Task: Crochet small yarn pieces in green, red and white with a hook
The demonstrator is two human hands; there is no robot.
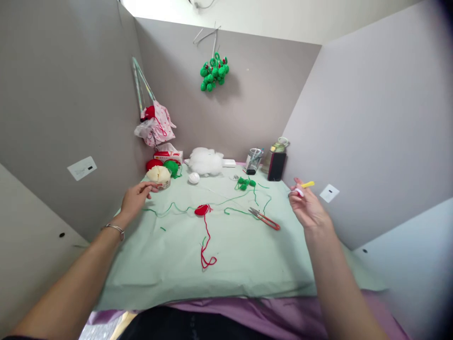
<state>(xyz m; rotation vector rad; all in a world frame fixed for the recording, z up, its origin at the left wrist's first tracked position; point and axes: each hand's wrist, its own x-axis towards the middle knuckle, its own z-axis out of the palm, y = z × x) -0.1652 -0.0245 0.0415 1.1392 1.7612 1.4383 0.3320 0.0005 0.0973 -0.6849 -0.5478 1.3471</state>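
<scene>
My left hand (136,200) is at the left, beside a round container (164,184) with a cream yarn ball (158,174) in it. Its fingers are drawn together, and whatever lies between them is too small to make out. On the right, my right hand (307,208) is raised with fingers curled around a yellow-handled crochet hook (307,184); something white shows at the fingers. Between the hands lies a small red crocheted piece (202,210) with a red yarn tail (208,236). Red-handled thread snips (265,219) rest to its right, blades apart.
Several small green crocheted balls (246,183) and loose green yarn (173,208) lie on the pale green cloth (247,264). White stuffing (205,161), a glass cup (254,161) and a dark phone (277,166) stand at the back. Green crocheted pieces (214,73) hang on the wall.
</scene>
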